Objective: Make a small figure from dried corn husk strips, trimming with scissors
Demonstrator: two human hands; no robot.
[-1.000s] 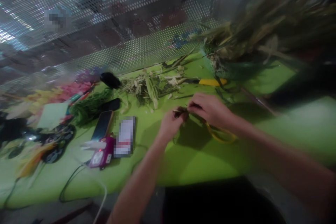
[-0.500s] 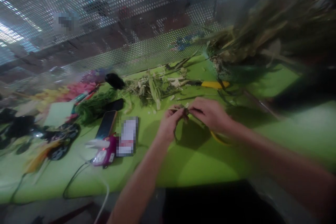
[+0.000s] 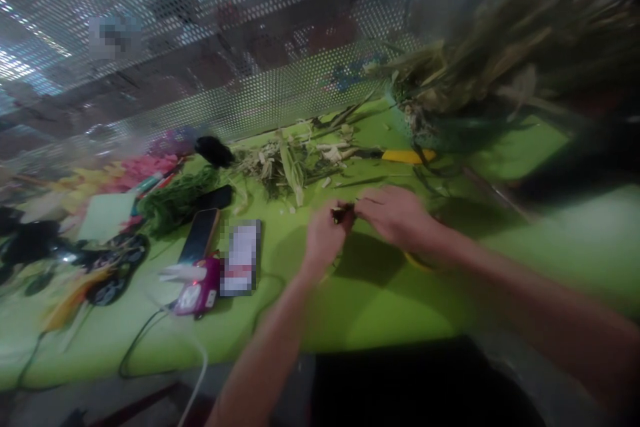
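Observation:
My left hand [image 3: 326,230] is closed, its fingers wrapped round a small dark piece of plant material [image 3: 342,213] above the green table [image 3: 370,313]. Touching or nearly touching it, my right hand [image 3: 393,213] has its fingertips pinched at the right end of the same piece. Whether a separate strand sits in the right fingers is too blurred to tell. Beyond my hands lies a pile of dry husks and scraps [image 3: 270,163]. A tool with a yellow handle [image 3: 407,156] rests to its right.
Two phones [image 3: 199,237] and a purple device [image 3: 200,290] with cables lie left of my hands. Farther left are green netting [image 3: 175,203] and an orange-handled tool [image 3: 75,297]. A large bundle of dry leaves [image 3: 475,67] stands at back right, before a perforated screen [image 3: 280,93].
My left hand has turned and closed more round the piece, hiding the pale strands that stuck out before. My right fingers remain beside it. The view has shifted slightly.

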